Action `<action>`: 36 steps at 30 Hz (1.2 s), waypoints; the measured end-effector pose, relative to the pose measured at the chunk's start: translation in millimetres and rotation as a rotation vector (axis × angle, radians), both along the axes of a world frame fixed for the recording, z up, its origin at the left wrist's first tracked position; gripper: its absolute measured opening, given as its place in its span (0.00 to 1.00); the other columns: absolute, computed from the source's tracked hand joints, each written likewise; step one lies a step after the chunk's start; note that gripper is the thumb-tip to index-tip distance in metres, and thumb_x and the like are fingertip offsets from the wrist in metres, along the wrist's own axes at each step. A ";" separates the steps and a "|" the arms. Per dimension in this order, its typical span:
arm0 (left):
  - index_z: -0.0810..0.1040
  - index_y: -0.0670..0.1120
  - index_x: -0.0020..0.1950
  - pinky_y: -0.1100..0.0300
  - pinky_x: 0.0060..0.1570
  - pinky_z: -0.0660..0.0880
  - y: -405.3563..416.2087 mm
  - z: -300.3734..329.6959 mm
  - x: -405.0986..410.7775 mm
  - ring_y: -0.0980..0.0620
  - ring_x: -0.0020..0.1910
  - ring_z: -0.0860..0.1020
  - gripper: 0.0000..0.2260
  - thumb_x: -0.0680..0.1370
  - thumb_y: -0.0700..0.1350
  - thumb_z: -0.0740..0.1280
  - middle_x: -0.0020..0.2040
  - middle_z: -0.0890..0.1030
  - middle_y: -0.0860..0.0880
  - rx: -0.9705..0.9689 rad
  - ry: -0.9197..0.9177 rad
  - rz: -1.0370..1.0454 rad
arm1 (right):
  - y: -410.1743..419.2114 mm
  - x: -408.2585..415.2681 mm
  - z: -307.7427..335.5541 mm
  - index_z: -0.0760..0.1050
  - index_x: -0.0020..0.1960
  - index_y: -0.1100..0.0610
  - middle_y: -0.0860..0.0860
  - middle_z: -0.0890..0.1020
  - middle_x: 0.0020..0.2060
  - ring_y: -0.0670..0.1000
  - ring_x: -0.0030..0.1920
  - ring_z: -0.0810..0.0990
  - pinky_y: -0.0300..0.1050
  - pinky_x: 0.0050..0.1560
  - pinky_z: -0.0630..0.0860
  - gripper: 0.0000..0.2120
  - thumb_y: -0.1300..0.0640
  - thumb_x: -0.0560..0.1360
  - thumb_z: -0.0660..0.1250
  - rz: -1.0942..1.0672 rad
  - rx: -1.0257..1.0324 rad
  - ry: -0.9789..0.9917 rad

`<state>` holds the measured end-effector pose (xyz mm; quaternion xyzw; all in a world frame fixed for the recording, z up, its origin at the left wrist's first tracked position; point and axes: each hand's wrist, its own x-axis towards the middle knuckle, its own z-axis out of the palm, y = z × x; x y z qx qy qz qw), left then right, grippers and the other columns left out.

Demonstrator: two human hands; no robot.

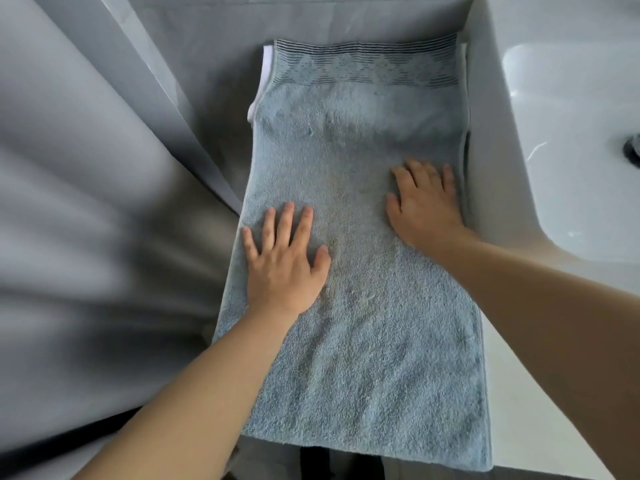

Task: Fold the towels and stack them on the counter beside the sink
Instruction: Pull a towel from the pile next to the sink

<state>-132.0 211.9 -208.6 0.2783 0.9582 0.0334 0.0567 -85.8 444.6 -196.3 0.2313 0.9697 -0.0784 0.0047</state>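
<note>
- Left hand (282, 263) lies flat, fingers spread, pressing the blue towel's (363, 334) left side.
- Right hand (424, 202) lies flat near its right edge, fingers slightly apart.
- Towel lies lengthwise on the counter (519, 393), beside the sink (571, 133), over a white towel (265, 76).

soft, even daylight, fairly bright. white glare sits on the sink (568, 98) at right. the wall (69, 202) at left is smeared and out of focus, bowed by wide-angle distortion. faint shadows lie under the hands; the towel (363, 306) pile stays sharp.
</note>
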 end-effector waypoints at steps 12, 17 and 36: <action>0.42 0.55 0.81 0.35 0.75 0.37 -4.1 12.7 -4.9 0.45 0.80 0.39 0.30 0.82 0.62 0.45 0.82 0.41 0.50 -0.072 -0.137 -0.051 | -84.9 177.1 -5.0 0.67 0.71 0.57 0.54 0.67 0.71 0.59 0.72 0.62 0.57 0.74 0.55 0.26 0.48 0.76 0.53 -0.229 -0.100 0.104; 0.58 0.51 0.79 0.45 0.73 0.59 -91.1 18.0 43.6 0.42 0.75 0.61 0.28 0.79 0.54 0.59 0.78 0.58 0.44 0.301 -0.213 0.313 | -125.9 231.6 -8.3 0.61 0.74 0.55 0.55 0.62 0.74 0.59 0.74 0.58 0.59 0.75 0.54 0.27 0.48 0.77 0.51 -0.435 -0.116 0.113; 0.75 0.47 0.62 0.50 0.54 0.74 -192.4 31.4 139.5 0.46 0.48 0.78 0.12 0.82 0.50 0.59 0.52 0.81 0.46 0.603 -1.008 0.875 | -211.0 251.3 -0.4 0.59 0.61 0.52 0.58 0.74 0.57 0.58 0.50 0.74 0.53 0.60 0.74 0.19 0.61 0.73 0.62 -1.393 -0.981 0.435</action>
